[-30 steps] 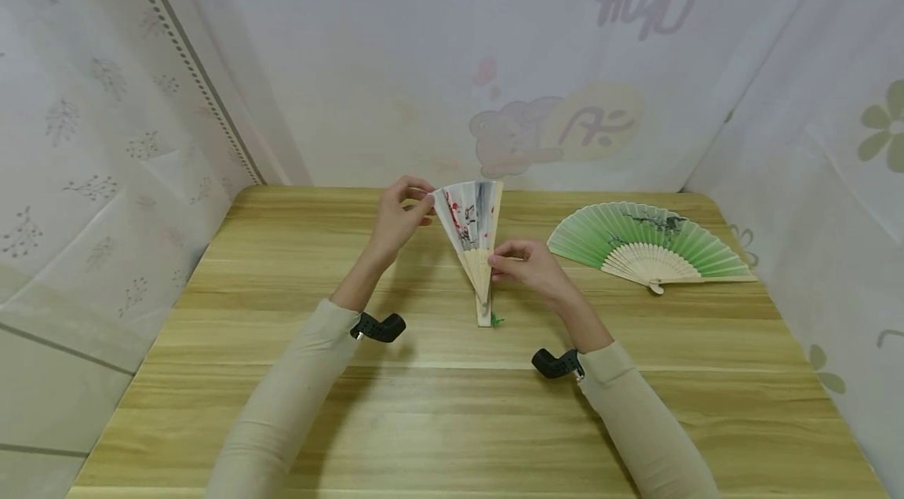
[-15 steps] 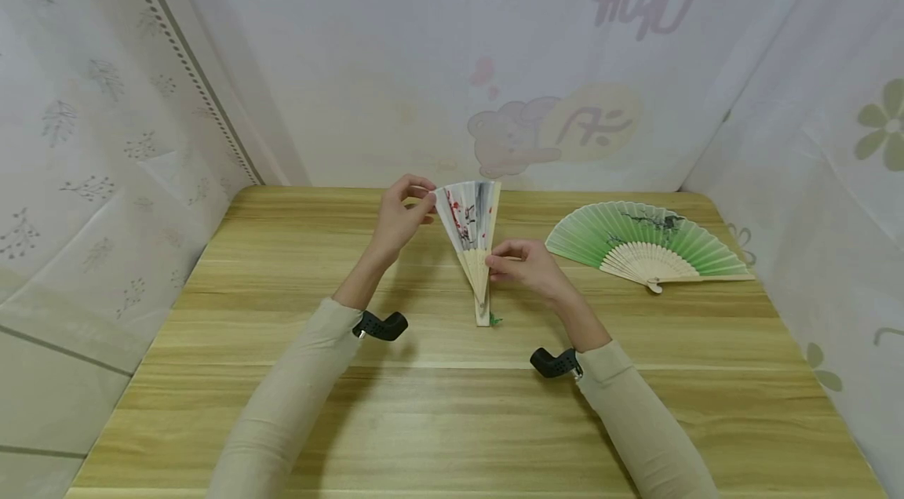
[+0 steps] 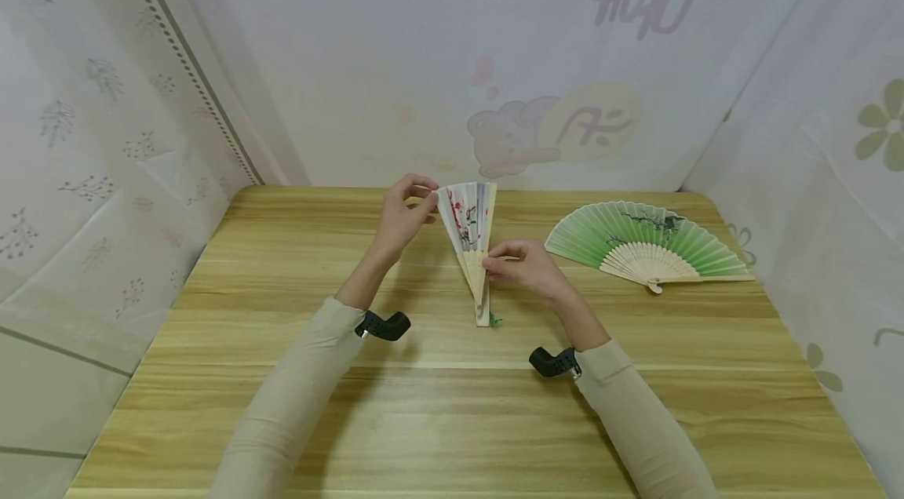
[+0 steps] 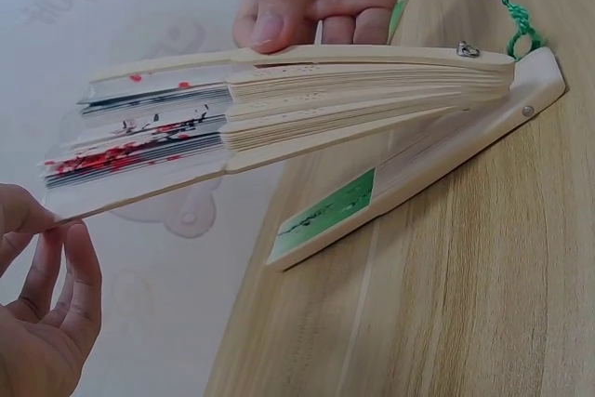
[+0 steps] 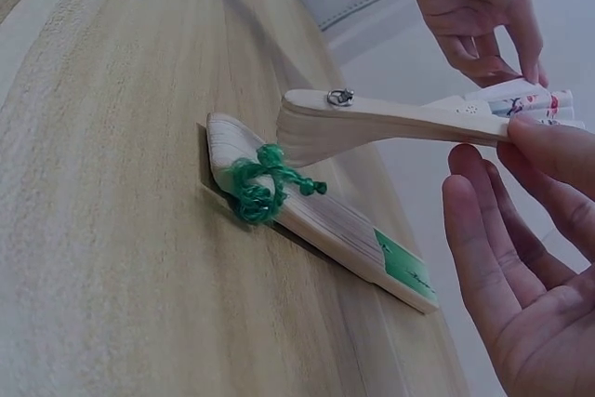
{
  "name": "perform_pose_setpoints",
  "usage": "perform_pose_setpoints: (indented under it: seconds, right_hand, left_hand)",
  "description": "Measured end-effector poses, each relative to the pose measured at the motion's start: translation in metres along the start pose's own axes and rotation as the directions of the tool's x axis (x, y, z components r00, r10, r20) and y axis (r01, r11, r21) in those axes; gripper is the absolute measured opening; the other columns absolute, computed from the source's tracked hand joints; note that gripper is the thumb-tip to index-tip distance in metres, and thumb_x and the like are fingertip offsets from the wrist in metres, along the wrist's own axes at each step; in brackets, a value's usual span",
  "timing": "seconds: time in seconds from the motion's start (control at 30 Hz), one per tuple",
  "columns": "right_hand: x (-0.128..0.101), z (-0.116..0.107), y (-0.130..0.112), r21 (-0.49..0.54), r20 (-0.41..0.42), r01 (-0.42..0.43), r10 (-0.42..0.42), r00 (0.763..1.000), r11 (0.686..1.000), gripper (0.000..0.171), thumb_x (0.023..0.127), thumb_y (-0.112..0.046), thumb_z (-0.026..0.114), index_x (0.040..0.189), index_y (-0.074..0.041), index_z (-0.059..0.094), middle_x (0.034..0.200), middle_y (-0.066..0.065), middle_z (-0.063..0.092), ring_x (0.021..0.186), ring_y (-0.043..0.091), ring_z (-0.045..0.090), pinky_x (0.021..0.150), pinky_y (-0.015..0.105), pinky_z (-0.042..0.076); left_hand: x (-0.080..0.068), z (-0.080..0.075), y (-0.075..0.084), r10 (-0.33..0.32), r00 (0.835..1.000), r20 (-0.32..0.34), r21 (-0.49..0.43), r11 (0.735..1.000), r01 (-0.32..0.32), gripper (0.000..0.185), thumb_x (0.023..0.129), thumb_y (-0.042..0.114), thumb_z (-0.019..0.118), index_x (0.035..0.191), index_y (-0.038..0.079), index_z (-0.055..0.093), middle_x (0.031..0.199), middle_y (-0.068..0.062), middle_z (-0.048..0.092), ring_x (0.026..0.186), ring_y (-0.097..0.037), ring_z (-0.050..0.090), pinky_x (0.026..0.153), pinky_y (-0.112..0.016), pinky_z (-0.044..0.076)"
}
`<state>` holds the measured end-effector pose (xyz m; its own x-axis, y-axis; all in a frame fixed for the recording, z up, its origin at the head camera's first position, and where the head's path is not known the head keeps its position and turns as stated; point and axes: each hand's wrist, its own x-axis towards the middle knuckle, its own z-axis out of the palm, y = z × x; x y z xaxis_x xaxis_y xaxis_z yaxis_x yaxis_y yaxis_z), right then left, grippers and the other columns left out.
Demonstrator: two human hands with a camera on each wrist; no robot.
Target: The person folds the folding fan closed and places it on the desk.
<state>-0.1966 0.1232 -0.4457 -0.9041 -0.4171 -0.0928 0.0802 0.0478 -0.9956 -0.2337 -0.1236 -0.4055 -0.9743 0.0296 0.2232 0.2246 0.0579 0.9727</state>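
A partly spread white folding fan (image 3: 462, 216) with red blossoms and bamboo ribs is held up between my hands. My left hand (image 3: 404, 218) pinches its outer left edge, near the top corner of the cloth. Thumb and fingers of my right hand (image 3: 524, 267) pinch the right guard rib at about mid-length. In the left wrist view the pleats are loosely gathered, and a metal pin joins the ribs at the narrow end. Below it lies a closed green folding fan (image 4: 344, 209), mostly hidden by the white one in the head view. Green cord (image 5: 260, 188) is knotted at its pivot end.
A second green folding fan (image 3: 650, 236) lies spread wide on the wooden table (image 3: 452, 420) at the right. Printed cloth curtains (image 3: 367, 75) hang close behind the table's back edge and along both sides.
The white fan has narrowed a little, its right guard rib shifting leftward with my right hand. My left hand has edged slightly to the right, still on the corner. Both green fans stay put.
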Motion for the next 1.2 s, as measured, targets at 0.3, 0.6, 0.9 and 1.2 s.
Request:
perform_pose_setpoints:
  seconds: [0.3, 0.6, 0.9, 1.2]
  right_hand:
    - [0.003, 0.001, 0.004, 0.027, 0.014, 0.025, -0.025, 1.0, 0.999, 0.013, 0.091, 0.005, 0.075, 0.097, 0.014, 0.07, 0.1, 0.017, 0.065, 0.083, 0.023, 0.067, 0.087, 0.055, 0.055]
    - [0.004, -0.001, 0.008, 0.0, 0.009, 0.037, -0.037, 0.999, 0.999, 0.012, 0.091, 0.001, 0.075, 0.098, 0.01, 0.071, 0.099, 0.017, 0.066, 0.083, 0.023, 0.068, 0.082, 0.046, 0.059]
    - [0.004, 0.0, 0.005, 0.013, -0.005, 0.004, -0.004, 1.0, 1.0, 0.019, 0.094, -0.002, 0.073, 0.109, 0.009, 0.068, 0.103, 0.017, 0.067, 0.083, 0.025, 0.069, 0.084, 0.048, 0.058]
    - [0.001, 0.001, 0.002, 0.003, 0.006, -0.008, 0.008, 1.0, 1.0, 0.022, 0.095, -0.004, 0.073, 0.11, 0.01, 0.066, 0.102, 0.015, 0.066, 0.084, 0.029, 0.068, 0.085, 0.048, 0.058]
  left_hand:
    - [0.0, 0.002, -0.001, 0.008, 1.0, 0.011, -0.006, 1.0, -0.008, 0.013, 0.1, -0.003, 0.061, 0.113, -0.006, 0.061, 0.098, -0.017, 0.059, 0.085, -0.041, 0.067, 0.073, -0.047, 0.061]
    - [-0.001, 0.003, 0.002, 0.014, 1.0, 0.026, -0.01, 1.0, -0.014, 0.013, 0.101, -0.001, 0.061, 0.113, -0.005, 0.061, 0.1, -0.018, 0.06, 0.084, -0.036, 0.067, 0.074, -0.045, 0.061]
    - [0.0, 0.002, 0.008, 0.019, 0.999, 0.029, -0.039, 0.999, -0.017, 0.018, 0.101, -0.001, 0.061, 0.117, -0.008, 0.06, 0.104, -0.024, 0.06, 0.087, -0.043, 0.065, 0.072, -0.044, 0.061]
    - [-0.01, 0.003, 0.032, -0.006, 1.0, 0.028, -0.047, 0.999, 0.007, 0.019, 0.099, -0.008, 0.058, 0.116, -0.017, 0.057, 0.102, -0.027, 0.058, 0.075, -0.021, 0.066, 0.075, -0.049, 0.06]
